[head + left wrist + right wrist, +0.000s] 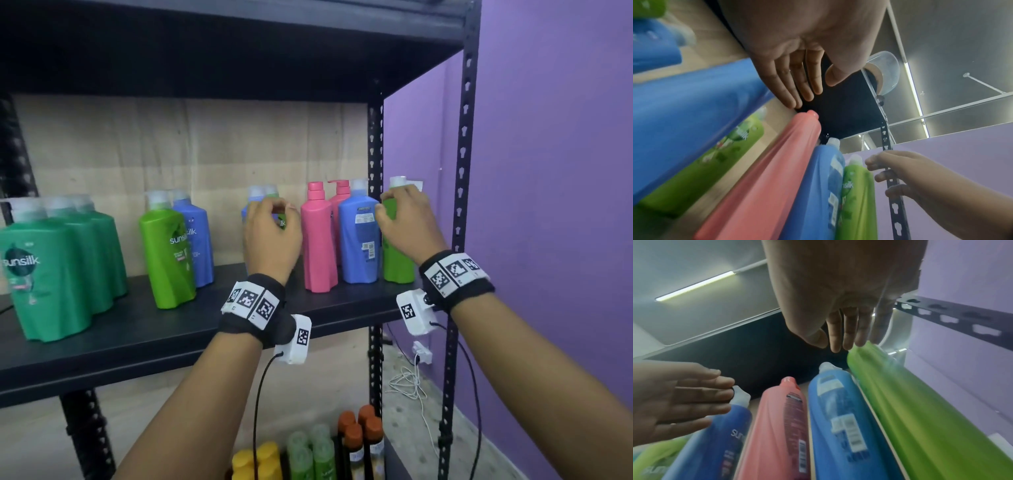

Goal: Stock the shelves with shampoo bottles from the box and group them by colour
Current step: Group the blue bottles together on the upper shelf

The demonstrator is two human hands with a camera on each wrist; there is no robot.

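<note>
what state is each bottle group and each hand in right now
dark green bottles: upright, grouped at the shelf's left
pink bottles: upright, one behind the other
blue bottle: upright, back label facing out
light green bottle: upright, far right
left hand: fingers curled, no grip visible
right hand: at the light green bottle's shoulder

On the black metal shelf (144, 329) — dark green plastic bottles (51, 274) at its left end, lime green bottle (169, 253), blue (359, 240), pink (318, 240) rightward — purple wall (555, 171) beside.

Both forearms bare. Black wristbands (252, 308) carry black-and-white square markers (455, 270); white camera boxes (295, 339) beneath, black cables (257, 404) trailing.
</note>
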